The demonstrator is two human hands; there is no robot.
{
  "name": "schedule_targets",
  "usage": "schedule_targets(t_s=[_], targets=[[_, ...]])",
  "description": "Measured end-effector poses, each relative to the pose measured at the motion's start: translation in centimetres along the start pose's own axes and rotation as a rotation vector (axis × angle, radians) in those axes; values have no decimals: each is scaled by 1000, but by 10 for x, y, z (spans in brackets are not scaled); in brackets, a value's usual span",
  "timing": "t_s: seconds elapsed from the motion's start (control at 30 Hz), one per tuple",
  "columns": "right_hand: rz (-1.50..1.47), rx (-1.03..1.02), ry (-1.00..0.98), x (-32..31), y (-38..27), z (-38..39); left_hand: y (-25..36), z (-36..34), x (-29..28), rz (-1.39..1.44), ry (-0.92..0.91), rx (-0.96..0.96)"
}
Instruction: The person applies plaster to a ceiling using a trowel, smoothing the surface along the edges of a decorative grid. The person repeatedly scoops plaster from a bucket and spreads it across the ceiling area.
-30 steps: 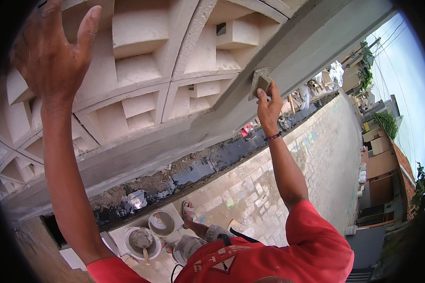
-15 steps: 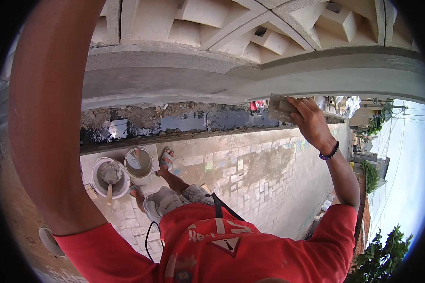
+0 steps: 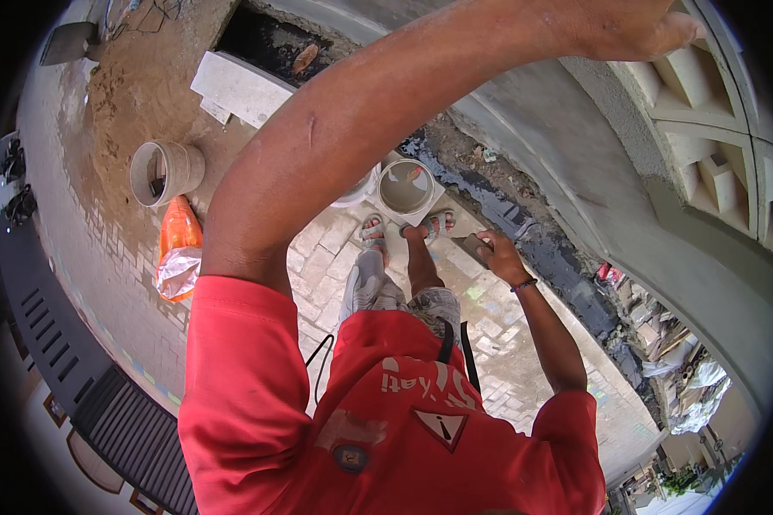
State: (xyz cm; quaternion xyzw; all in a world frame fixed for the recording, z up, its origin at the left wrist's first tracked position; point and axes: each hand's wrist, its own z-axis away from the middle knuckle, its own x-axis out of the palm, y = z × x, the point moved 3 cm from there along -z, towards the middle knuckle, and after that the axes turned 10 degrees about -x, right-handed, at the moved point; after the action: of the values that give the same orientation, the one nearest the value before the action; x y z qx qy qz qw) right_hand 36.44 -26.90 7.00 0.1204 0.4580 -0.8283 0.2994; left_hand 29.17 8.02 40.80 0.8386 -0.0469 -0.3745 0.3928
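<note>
- Right hand [image 3: 500, 256] at 1 o'clock, closed around flat grey plastering float [image 3: 475, 250]: likely stiff, light; best gripped by its handle.
- Left hand [image 3: 636, 26] at 12 o'clock, open against pale concrete wall [image 3: 593, 137], holding nothing.

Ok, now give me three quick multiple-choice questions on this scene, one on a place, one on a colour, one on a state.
1. Where does the orange bag lie?
A in a trench
B beside the grey bucket
C on a shoulder

2. What colour is the shirt?
A red
B blue
C white

3. What is the right hand doing?
A hanging empty
B dipping into water
C gripping a trowel

Answers: B, the bag rests on the paving just below the bucket; A, the shirt fills the lower frame in red; C, the fingers close round the flat tool.
</note>
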Motion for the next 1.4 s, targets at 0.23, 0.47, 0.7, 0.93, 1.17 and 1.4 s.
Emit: schedule_targets(t_s=[0.23,0.47,0.7,0.93,1.17,1.4], targets=[[182,-273,181,169,36,-154,-166,534,85,-285,-524,-1322],[653,-403,26,260,78,-294,25,981,1,-342,-428,-2437],[452,-255,72,250,83,-296,29,1026,50,205,72,-2540],[112,-141,-61,55,58,-108,-106,938,147,544,127,-2088],[402,24,-187,-130,-3,98,-108,905,207,657,239,-2072],[775,68,11,-315,-139,162,-52,924,318,694,297,-2167]])
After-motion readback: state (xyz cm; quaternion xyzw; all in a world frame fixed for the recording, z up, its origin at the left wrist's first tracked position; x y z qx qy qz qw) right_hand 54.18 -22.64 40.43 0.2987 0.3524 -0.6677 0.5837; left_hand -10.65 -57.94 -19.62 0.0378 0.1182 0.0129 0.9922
